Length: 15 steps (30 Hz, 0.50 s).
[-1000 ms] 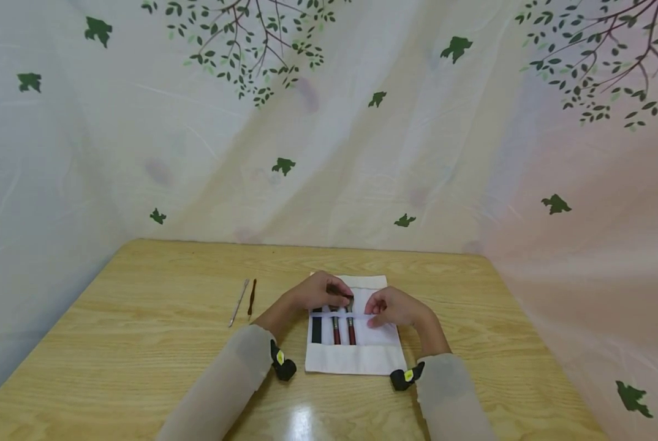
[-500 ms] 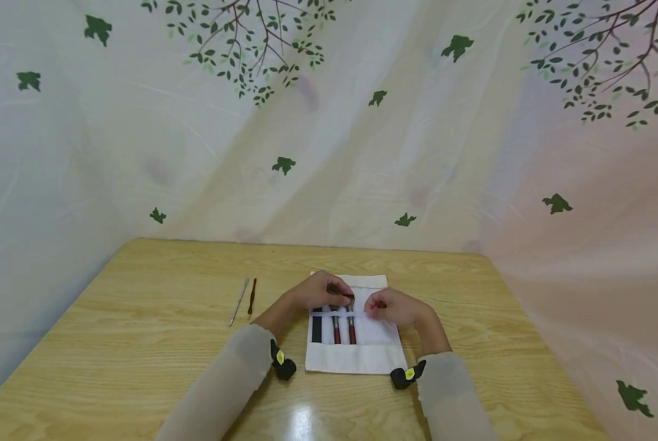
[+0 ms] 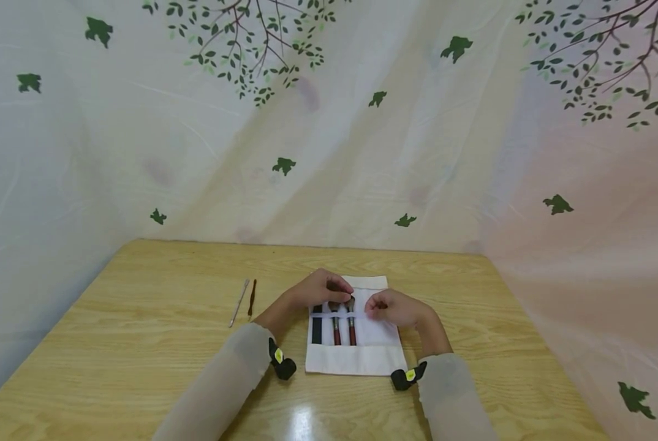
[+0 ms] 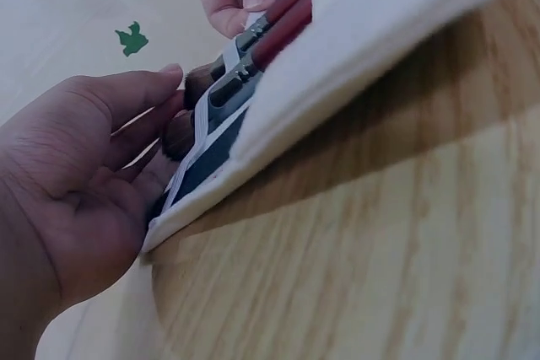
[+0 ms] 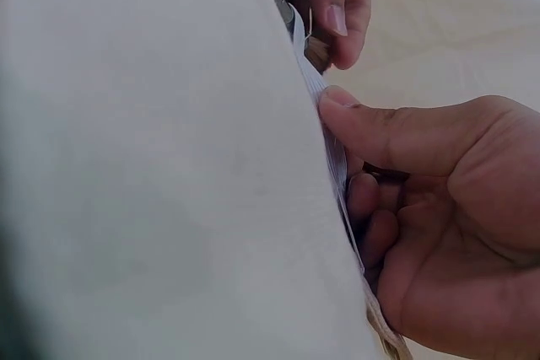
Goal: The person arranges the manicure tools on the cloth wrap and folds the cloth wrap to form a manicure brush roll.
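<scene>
A white cloth brush roll (image 3: 355, 360) with a bottom pocket lies on the table. Two makeup brushes with dark red handles (image 3: 352, 334) sit in it under a white elastic band (image 4: 201, 124); their bristles (image 4: 179, 134) point away from me. My left hand (image 3: 318, 289) is at the bristle ends, fingers loosely bent beside them in the left wrist view. With thumb and curled fingers, my right hand (image 3: 397, 306) pinches the elastic band (image 5: 316, 82) to the right of the brushes. A dark strip (image 3: 317, 327) fills the roll's left slot.
Left of the roll, a thin silver tool (image 3: 239, 303) and a thin brown-handled tool (image 3: 252, 299) lie side by side on the wooden table (image 3: 141, 343). A leaf-printed cloth (image 3: 329, 153) hangs behind the table.
My left hand has shifted slightly up and off the brush heads, so more of the bristles show. My right thumb has drawn up toward the fingers at the band.
</scene>
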Each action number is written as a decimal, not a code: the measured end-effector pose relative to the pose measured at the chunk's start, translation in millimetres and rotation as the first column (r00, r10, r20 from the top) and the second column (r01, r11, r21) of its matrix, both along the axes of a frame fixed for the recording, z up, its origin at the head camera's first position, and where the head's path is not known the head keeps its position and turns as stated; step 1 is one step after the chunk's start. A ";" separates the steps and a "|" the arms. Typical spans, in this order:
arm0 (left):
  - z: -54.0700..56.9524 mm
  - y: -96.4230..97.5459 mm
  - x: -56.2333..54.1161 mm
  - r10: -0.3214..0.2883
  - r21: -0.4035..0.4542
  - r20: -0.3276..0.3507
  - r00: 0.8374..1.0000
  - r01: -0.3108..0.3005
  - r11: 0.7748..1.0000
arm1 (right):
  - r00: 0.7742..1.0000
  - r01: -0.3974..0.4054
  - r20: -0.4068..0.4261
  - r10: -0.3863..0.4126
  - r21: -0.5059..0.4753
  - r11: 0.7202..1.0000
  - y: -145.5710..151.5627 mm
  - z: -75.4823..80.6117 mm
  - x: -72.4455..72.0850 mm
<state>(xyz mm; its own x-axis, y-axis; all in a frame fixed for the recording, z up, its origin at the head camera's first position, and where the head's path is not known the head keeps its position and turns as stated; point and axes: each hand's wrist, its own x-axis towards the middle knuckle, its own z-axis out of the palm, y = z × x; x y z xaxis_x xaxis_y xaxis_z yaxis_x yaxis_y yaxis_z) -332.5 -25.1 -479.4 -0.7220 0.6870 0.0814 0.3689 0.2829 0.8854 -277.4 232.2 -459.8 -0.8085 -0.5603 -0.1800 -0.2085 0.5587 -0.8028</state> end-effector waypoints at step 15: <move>22.6 -56.8 -7.9 0.154 0.044 -0.030 0.988 -0.153 0.987 | 1.000 -0.004 0.010 0.005 -0.029 1.000 -0.1 2.6 3.2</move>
